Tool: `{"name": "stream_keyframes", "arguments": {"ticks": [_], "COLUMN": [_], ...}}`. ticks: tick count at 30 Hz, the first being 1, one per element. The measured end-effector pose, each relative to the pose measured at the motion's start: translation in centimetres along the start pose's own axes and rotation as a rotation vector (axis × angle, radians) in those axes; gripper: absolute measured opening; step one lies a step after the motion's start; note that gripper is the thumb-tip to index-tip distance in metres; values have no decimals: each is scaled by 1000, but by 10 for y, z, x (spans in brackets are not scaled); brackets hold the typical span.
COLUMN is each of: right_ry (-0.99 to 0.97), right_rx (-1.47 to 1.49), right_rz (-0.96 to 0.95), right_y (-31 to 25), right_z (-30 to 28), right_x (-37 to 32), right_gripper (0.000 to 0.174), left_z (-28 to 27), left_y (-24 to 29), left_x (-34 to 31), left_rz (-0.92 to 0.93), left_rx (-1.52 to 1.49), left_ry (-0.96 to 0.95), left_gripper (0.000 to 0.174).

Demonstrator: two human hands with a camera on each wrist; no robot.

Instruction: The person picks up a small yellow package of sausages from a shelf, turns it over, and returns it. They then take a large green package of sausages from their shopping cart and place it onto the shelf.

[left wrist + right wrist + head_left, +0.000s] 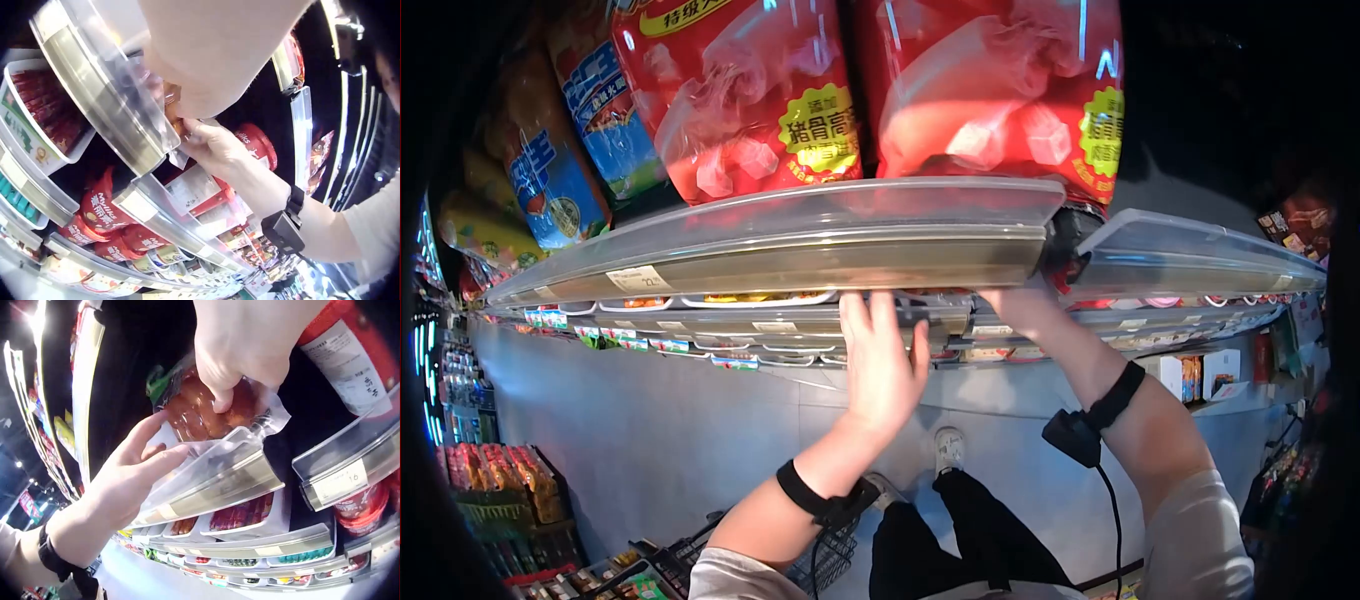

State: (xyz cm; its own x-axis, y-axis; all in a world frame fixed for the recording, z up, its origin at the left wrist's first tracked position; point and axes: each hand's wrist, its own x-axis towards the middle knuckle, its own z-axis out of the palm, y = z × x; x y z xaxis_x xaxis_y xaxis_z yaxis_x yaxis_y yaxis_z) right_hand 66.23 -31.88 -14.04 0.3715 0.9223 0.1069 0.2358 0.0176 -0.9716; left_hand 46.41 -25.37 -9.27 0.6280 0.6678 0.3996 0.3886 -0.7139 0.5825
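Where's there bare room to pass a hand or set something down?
In the right wrist view, a dark gap lies between the package and the red container; its depth is unclear. Bare floor lies between the shelving and the basket. It is crowded at the package, with the left hand and right hand there.

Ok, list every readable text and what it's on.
"添加", "猪骨高" (cut off): yellow badge on the left red bag; partly repeated on the right red bag
"特级" (rest cut off): left bag's top band
"王": blue pack; other characters unclear
"Myliks": red tub; Chinese below unclear
"16": price tag; smaller print unreadable
Other labels: too small or blurred
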Motion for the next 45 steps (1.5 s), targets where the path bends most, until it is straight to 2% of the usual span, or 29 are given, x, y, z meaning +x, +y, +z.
{"name": "stream_keyframes", "arguments": {"ticks": [2, 3, 4, 6, 7, 8, 10, 11, 12, 14, 15, 19, 21, 24, 26, 31, 35, 39, 41, 44, 45], "right_ry": [47, 143, 140, 176, 243, 232, 330, 326, 330, 311, 302, 369, 484, 497, 513, 540, 522, 517, 499, 437, 415], "right_rx": [-775, -511, -519, 98, -41, -44, -427, -387, -404, -734, -706, -526, -488, -531, -462, -591, -735, -732, -639, -643, -743], "right_rz": [269, 264, 261, 57, 59, 71, -122, -37, -44, -19, 15, -17, -155, -220, -180, -118, -124, -177, -205, -113, -167], "right_y": [19, -33, -30, -28, -32, -27, -4, -5, -6, -13, -13, 0, 5, 2, 4, 5, 24, 27, 36, 7, 13], "right_z": [1, 10, 13, 22, 25, 24, 17, 17, 19, 23, 23, 32, 37, 39, 41, 36, 19, 18, 15, 25, 24], "right_x": [-2, -8, -9, -8, -11, -11, -8, -9, -10, -12, -9, -4, 0, 5, 8, 30, 47, 54, 55, 43, 44], "right_gripper": [70, 60, 60, 53, 49, 55, 64, 75, 75, 80, 84, 81, 78, 75, 74, 75, 79, 82, 86, 91, 91], "left_z": [2, 4, 6, 7, 7, 7, 12, 15, 18, 22, 24, 30, 25, 26, 26, 32, 35, 35, 36, 39, 39], "left_y": [-3, -7, -12, -23, -27, -32, -41, -45, -49, -53, -54, -54, -53, -54, -54, -63, -64, -61, -61, -59, -59], "left_x": [-3, -7, -10, -14, -15, -18, -25, -27, -28, -29, -29, -26, -21, -15, -11, 6, 22, 25, 25, 23, 23], "left_rz": [46, 90, 138, 134, 161, 189, 205, 238, 271, 292, 300, 289, 285, 297, 295, 296, 238, 221, 241, 290, 296], "left_rx": [44, 113, 185, 224, 236, 247, 279, 327, 374, 408, 422, 394, 308, 219, 253, 218, 208, 265, 284, 325, 315], "left_ry": [-34, -77, -120, -151, -162, -172, -158, -135, -109, -88, -73, -13, -35, -28, -41, -13, -90, -106, -96, -57, -62], "left_gripper": [62, 64, 65, 67, 67, 68, 71, 71, 71, 71, 70, 63, 60, 55, 56, 56, 64, 75, 75, 75, 75]}}
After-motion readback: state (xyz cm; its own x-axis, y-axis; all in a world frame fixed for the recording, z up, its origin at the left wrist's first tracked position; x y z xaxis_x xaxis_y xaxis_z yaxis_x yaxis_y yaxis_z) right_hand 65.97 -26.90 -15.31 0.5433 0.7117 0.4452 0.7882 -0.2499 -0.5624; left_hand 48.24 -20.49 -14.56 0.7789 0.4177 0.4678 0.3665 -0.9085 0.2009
